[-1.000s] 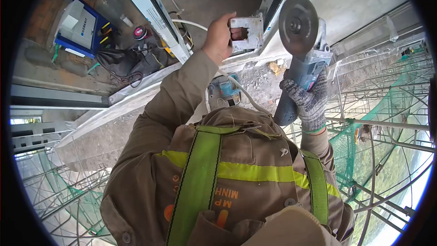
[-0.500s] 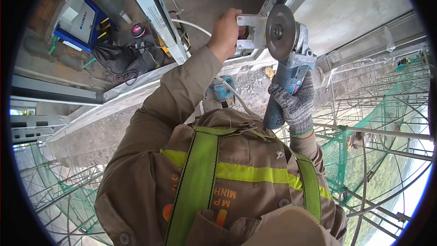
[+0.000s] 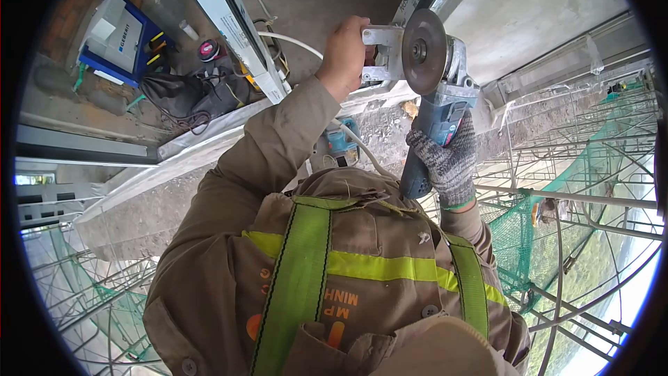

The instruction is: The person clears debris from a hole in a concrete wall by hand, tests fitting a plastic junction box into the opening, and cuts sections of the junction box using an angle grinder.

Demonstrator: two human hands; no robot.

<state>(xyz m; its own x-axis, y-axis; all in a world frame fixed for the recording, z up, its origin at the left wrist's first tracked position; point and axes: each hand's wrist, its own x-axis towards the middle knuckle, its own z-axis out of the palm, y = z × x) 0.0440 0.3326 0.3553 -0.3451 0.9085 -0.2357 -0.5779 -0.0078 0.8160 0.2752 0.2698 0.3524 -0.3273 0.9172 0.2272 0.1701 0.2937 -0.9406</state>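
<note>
Bare, my left hand (image 3: 342, 58) is closed around the left end of a short silver metal profile piece (image 3: 394, 54) with two prongs and a gap between them. In my right hand (image 3: 451, 161), in a grey knitted glove, is the body of a blue Bosch angle grinder (image 3: 437, 122), tilted with its head up. Its worn brown disc (image 3: 424, 51) stands directly beside the profile piece and overlaps its right end in view. Whether disc and metal touch, I cannot tell. The gloved fingers wrap round the grinder's grip.
A door or window frame (image 3: 233, 21) with printed film stands ahead. Behind it lie a blue-and-white Geberit box (image 3: 124, 38), a black bag (image 3: 174, 94) and a pink-and-black round item (image 3: 209, 49). A white hose (image 3: 296, 41) runs past my left arm. Scaffolding with green netting (image 3: 515, 237) is at right.
The grinder and my right hand have shifted very slightly left, and the disc overlaps the profile piece a little more. Both holds are unchanged.
</note>
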